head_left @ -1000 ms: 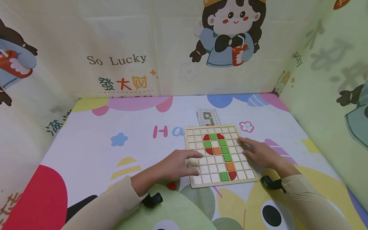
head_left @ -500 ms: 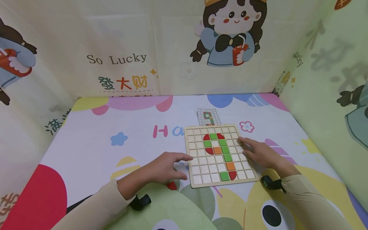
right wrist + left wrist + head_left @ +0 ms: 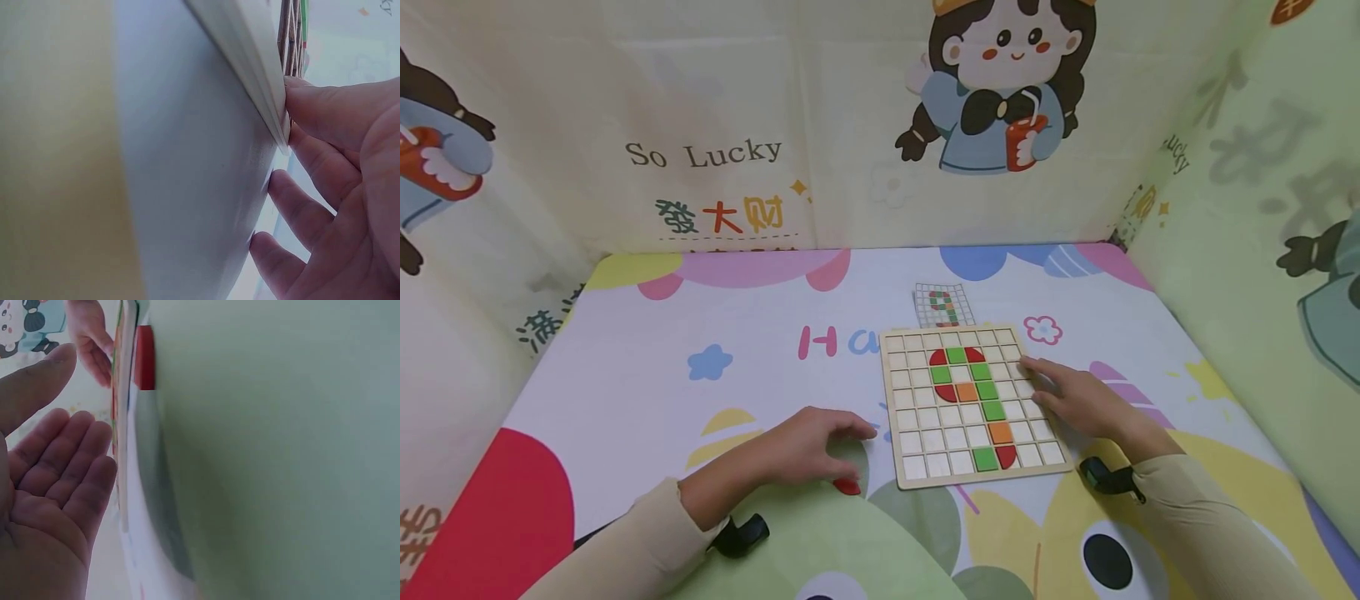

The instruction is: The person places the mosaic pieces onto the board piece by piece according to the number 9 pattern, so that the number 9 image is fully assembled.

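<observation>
A square wooden grid board [image 3: 922, 420] lies on the tabletop, its red, green and orange blocks forming a figure like a 9. Beside its left edge, my left hand [image 3: 800, 446] hovers with nothing in it, thumb and fingers spread apart. Just below those fingertips lies a loose red block [image 3: 847, 486], partly hidden by the hand; the left wrist view shows this red block [image 3: 145, 357] from the side. My right hand [image 3: 1078, 404] touches the board's right edge with its fingertips. In the right wrist view, the thumb [image 3: 325, 107] rests against the board's edge [image 3: 250, 69], with the other fingers loosely bent.
Behind the board lies a small printed card [image 3: 943, 303] with a matching grid figure, its lower part at the board's far edge. A patterned cloth [image 3: 647, 367] covers the table. Printed curtains [image 3: 850, 125] enclose the back and sides.
My left hand has moved off the board to the left and toward me, coming over the loose red block. The right hand and the board stay in place.
</observation>
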Tool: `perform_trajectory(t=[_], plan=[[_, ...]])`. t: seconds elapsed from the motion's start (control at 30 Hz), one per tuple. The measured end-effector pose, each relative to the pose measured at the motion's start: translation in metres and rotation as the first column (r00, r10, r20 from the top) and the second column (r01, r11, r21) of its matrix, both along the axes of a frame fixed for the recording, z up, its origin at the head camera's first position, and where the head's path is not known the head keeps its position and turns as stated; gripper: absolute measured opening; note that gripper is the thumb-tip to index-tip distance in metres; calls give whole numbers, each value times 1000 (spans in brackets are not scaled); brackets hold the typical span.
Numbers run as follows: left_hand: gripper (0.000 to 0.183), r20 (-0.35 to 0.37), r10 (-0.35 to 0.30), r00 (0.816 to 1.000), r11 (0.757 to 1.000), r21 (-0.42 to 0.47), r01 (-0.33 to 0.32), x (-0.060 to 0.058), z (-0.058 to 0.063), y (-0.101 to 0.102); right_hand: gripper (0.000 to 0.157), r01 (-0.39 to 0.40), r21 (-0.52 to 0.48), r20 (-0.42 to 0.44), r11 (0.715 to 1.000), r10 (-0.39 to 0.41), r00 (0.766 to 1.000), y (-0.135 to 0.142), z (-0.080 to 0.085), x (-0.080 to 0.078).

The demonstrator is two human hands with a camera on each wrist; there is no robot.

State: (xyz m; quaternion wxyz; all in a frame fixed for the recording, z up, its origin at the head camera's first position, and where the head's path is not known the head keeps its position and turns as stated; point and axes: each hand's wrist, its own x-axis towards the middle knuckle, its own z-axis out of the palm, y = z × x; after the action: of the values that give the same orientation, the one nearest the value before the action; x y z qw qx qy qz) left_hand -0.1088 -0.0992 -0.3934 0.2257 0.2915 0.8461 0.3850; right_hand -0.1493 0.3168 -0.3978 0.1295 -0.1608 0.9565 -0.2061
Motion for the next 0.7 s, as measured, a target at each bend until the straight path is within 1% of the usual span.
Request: perform_trajectory(t=[0.13,0.3,0.6,0.7], plan=[[45,27,-22,999,1000,-5,22,1,-3,-3,59,5,5,5,1000,-5,1000,-1,0,0],[41,35,-46,998,999,-1,46,1,-5,-4,58,14,-1,5,1000,-14,1000,-2,1,0],[33,12,-76,997,996,-37,77,0,-7,-4,59,30,0,23,1000,-30,999,-3,2,0],[31,6,-84,996,996,-34,84,0,-7,-4,59,28,-1,20,1000,-28,999,-3,2,0]])
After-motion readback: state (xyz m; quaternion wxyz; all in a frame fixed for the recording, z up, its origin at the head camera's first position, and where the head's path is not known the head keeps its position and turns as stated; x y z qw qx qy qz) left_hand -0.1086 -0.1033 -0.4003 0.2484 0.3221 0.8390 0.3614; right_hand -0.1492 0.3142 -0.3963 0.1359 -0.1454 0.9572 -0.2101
